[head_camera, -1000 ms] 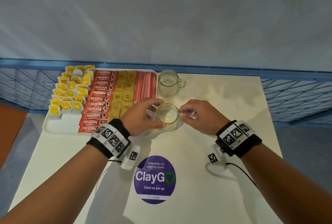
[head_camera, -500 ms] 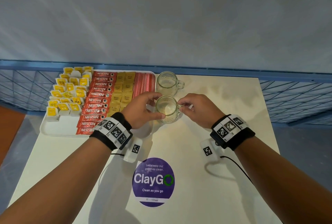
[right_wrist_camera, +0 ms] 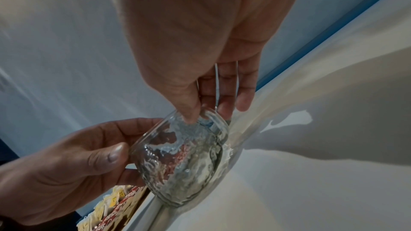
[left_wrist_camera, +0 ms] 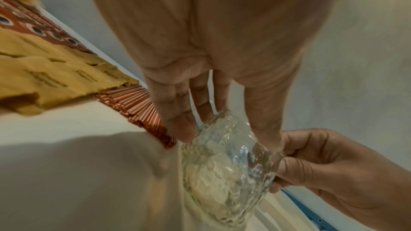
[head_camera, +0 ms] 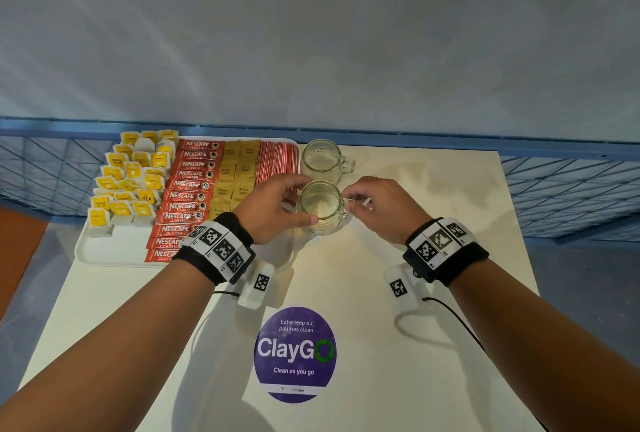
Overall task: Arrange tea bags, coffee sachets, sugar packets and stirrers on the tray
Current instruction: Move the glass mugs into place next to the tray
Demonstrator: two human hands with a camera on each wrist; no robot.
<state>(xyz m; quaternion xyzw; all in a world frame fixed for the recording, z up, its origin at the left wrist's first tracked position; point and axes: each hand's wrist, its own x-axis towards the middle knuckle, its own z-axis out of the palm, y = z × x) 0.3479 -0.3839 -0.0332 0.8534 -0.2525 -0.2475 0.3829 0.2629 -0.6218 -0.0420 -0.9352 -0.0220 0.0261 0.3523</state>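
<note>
A white tray (head_camera: pixel 114 248) at the table's back left carries yellow-tagged tea bags (head_camera: pixel 128 185), red Nescafe coffee sachets (head_camera: pixel 187 196), brown sugar packets (head_camera: pixel 235 178) and red stirrers (head_camera: pixel 277 158) in columns. Just right of the tray, both hands hold an empty clear glass mug (head_camera: pixel 320 206). My left hand (head_camera: pixel 298 201) curls round the mug's left side, fingers (left_wrist_camera: pixel 189 122) behind and thumb in front. My right hand (head_camera: pixel 349 201) pinches the mug's handle, thumb over the rim (right_wrist_camera: pixel 189 110). Whether the mug (right_wrist_camera: pixel 184 155) touches the table I cannot tell.
A second empty glass mug (head_camera: pixel 322 161) stands just behind the held one, by the tray's far right corner. A purple ClayGo sticker (head_camera: pixel 294 353) lies on the white table (head_camera: pixel 433 189) near me. A blue mesh railing (head_camera: pixel 561 189) runs behind and beside the table.
Both hands have carried the held mug away from me, closer to the far mug. The grips look the same.
</note>
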